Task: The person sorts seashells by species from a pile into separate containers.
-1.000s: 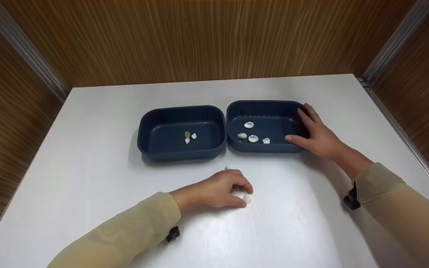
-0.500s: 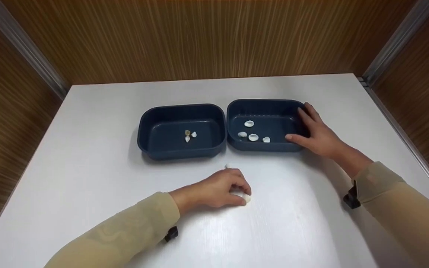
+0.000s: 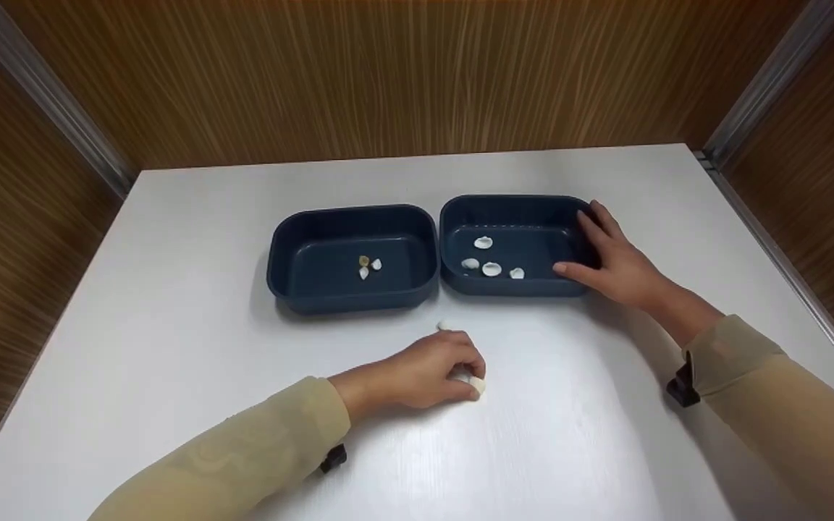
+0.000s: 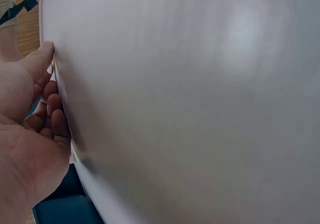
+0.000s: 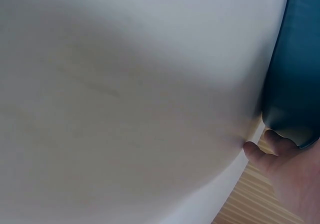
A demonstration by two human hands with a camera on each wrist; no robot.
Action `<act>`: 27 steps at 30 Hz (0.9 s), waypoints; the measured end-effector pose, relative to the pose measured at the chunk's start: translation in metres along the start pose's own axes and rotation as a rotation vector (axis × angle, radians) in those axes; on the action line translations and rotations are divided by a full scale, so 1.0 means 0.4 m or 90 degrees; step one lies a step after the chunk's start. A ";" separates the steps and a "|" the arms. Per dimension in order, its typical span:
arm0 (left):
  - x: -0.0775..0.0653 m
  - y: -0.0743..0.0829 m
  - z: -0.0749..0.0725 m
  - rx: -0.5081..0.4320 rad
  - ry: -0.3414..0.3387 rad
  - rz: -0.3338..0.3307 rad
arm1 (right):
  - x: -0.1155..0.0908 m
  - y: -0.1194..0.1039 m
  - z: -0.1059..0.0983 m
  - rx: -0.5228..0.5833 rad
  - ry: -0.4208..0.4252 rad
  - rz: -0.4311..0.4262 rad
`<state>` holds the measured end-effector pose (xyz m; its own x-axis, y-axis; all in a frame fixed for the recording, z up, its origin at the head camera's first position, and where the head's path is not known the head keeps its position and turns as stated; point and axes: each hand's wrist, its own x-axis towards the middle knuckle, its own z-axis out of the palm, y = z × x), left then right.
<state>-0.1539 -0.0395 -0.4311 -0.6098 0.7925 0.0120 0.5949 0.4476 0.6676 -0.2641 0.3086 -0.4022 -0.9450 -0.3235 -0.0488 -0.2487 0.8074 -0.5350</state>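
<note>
Over the white table, my left hand (image 3: 428,370) pinches a white seashell (image 3: 477,386) between thumb and fingertips, low at the tabletop. Just beyond its knuckles lies another small shell (image 3: 442,325), partly hidden by the hand. My right hand (image 3: 623,271) holds the right end of a dark blue tray (image 3: 525,286), with the thumb inside and other fingers outside its wall. Several white shells (image 3: 491,269) lie inside that tray. In the left wrist view the left hand (image 4: 35,99) shows curled fingers; the held shell is mostly hidden there.
Left of that tray, almost touching it, stands a second dark blue tray (image 3: 355,300) with two small white shells (image 3: 377,265) and a brownish one (image 3: 364,260). Wood-grain panels (image 3: 417,79) rise behind and at both sides of the white table (image 3: 185,239).
The left fingertips have drawn slightly left and closer together around the shell, which shifted a little with them. The right hand and both trays stay in place.
</note>
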 end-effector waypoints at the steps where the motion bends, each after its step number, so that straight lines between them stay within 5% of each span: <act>1: 0.000 0.002 0.000 0.004 -0.001 -0.002 | 0.001 0.000 0.001 -0.002 -0.001 0.004; 13: 0.014 0.028 -0.043 -0.057 0.077 -0.002 | 0.001 0.001 0.008 0.005 -0.006 0.017; 27: 0.115 0.061 -0.214 -0.057 0.209 -0.040 | 0.000 0.000 0.003 0.001 -0.007 0.017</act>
<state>-0.2121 -0.0275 -0.3504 -0.7887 0.5821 0.1978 0.5110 0.4417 0.7374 -0.2640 0.3080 -0.4031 -0.9490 -0.3067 -0.0725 -0.2225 0.8150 -0.5351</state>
